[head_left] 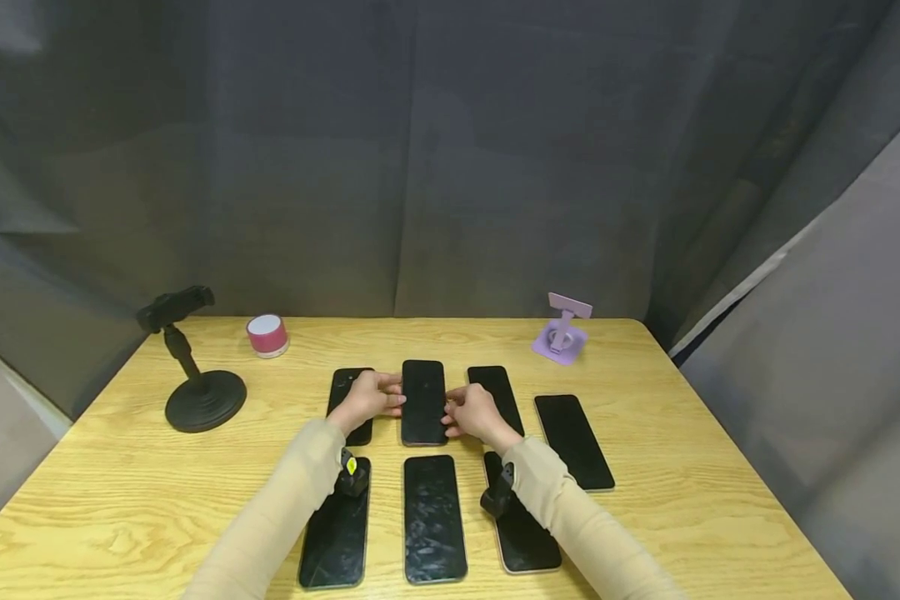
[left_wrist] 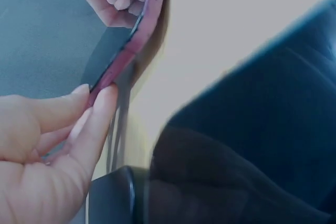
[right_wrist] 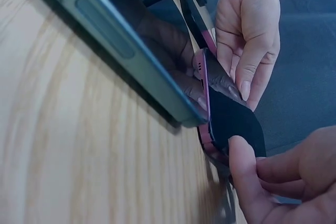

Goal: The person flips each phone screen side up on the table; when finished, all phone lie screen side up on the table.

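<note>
A smartphone [head_left: 423, 402] with a black screen and pink edge is at the middle of the back row, screen up. My left hand [head_left: 369, 400] pinches its left edge between thumb and fingertips. At its right edge, my right hand [head_left: 476, 414] grips it the same way. In the left wrist view the pink frame [left_wrist: 137, 38] of the phone tilts a little above the wood. Beneath my left hand lies another phone [head_left: 361, 435], and under my right hand a further phone [head_left: 501, 388]; both are partly covered.
Nearer on the wooden table [head_left: 120, 500] lie a left phone [head_left: 335, 542], a middle phone [head_left: 433, 521], and a right phone [head_left: 525, 537]. One more phone [head_left: 573, 442] lies rightmost. Behind stand a black phone stand [head_left: 206, 400], a pink-and-white round container [head_left: 267, 336], and a purple stand [head_left: 561, 340].
</note>
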### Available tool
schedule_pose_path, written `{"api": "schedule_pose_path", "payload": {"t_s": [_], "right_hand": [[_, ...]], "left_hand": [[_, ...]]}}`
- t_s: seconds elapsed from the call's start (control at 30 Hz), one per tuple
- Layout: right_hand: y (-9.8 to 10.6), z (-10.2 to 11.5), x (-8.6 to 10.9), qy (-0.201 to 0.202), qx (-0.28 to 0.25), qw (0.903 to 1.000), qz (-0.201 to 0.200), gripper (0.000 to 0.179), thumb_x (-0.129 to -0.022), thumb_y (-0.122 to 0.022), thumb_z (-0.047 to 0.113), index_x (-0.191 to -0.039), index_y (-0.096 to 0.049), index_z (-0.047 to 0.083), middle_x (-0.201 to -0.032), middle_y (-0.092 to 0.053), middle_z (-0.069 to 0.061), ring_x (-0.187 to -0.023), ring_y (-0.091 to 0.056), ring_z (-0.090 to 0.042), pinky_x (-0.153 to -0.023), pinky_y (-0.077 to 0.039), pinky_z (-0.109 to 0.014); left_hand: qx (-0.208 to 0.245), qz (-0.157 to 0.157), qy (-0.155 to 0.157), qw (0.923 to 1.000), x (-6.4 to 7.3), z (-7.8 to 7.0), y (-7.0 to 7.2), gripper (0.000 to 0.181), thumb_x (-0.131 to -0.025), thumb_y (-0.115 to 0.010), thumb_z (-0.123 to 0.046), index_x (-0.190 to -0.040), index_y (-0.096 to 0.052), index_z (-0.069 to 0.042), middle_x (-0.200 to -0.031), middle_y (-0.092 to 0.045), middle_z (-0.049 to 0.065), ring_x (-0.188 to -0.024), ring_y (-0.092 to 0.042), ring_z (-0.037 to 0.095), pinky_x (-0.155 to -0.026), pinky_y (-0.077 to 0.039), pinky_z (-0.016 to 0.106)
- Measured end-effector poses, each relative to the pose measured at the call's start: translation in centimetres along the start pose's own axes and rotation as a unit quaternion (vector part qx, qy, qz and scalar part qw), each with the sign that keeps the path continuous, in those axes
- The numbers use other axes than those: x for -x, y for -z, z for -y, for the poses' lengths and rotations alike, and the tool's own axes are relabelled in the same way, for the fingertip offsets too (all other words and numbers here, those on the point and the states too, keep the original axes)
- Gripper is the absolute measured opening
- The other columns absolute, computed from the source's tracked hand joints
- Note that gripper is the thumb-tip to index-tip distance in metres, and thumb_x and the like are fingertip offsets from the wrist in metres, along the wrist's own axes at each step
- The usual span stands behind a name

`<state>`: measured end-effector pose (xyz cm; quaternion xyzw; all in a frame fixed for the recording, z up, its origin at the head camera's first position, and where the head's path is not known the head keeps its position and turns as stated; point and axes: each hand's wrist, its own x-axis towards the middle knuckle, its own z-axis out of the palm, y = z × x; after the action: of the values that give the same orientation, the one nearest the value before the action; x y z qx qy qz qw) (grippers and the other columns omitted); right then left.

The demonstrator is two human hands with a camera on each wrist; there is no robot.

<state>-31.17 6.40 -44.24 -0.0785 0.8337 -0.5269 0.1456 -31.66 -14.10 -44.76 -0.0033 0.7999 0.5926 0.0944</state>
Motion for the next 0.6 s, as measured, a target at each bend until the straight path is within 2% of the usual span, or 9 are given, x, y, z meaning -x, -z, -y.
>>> {"api": "schedule_pose_path", "payload": {"t_s": [0.17, 0.3, 0.43, 0.6], "right_hand": [[0.17, -0.21, 0.03, 0.004, -0.002, 1.0000, 0.000, 0.038, -0.097, -0.048, -0.003, -0.134, -0.047, -0.010, -0.104, -0.064, -0.022, -0.074, -0.067, -0.016, -0.062, -0.059, -0.028], [0.35, -0.50, -0.04, 0.002, 0.000, 1.0000, 0.001, 0.038, -0.096, -0.050, -0.003, -0.133, -0.048, -0.011, -0.104, -0.065, -0.022, -0.073, -0.068, -0.017, -0.065, -0.059, -0.028], [0.47, -0.63, -0.11, -0.003, 0.008, 0.9999, 0.008, 0.038, -0.096, -0.050, -0.003, -0.133, -0.048, -0.011, -0.102, -0.065, -0.023, -0.071, -0.069, -0.018, -0.066, -0.059, -0.028], [0.48, -0.37, -0.27, -0.004, 0.017, 0.9998, 0.014, 0.038, -0.096, -0.051, -0.003, -0.133, -0.048, -0.012, -0.098, -0.066, -0.022, -0.070, -0.069, -0.019, -0.066, -0.059, -0.029]], "left_hand": [[0.004, -0.004, 0.014, 0.9999, 0.01, -0.09, -0.27, 0.049, -0.089, -0.059, 0.009, -0.136, -0.044, 0.011, -0.119, -0.056, 0.029, -0.102, -0.066, 0.034, -0.075, -0.059, 0.030], [0.008, 0.006, 0.023, 0.9997, 0.06, -0.14, -0.52, 0.049, -0.090, -0.058, 0.008, -0.137, -0.043, 0.011, -0.123, -0.055, 0.030, -0.106, -0.064, 0.035, -0.077, -0.059, 0.030], [0.009, 0.020, 0.022, 0.9995, 0.17, -0.32, -0.69, 0.047, -0.091, -0.056, 0.008, -0.136, -0.042, 0.014, -0.126, -0.053, 0.033, -0.110, -0.061, 0.038, -0.080, -0.058, 0.031], [0.014, 0.019, 0.018, 0.9996, 0.22, -0.49, -0.70, 0.047, -0.092, -0.055, 0.008, -0.136, -0.041, 0.015, -0.127, -0.052, 0.034, -0.114, -0.059, 0.040, -0.082, -0.057, 0.033]]}}
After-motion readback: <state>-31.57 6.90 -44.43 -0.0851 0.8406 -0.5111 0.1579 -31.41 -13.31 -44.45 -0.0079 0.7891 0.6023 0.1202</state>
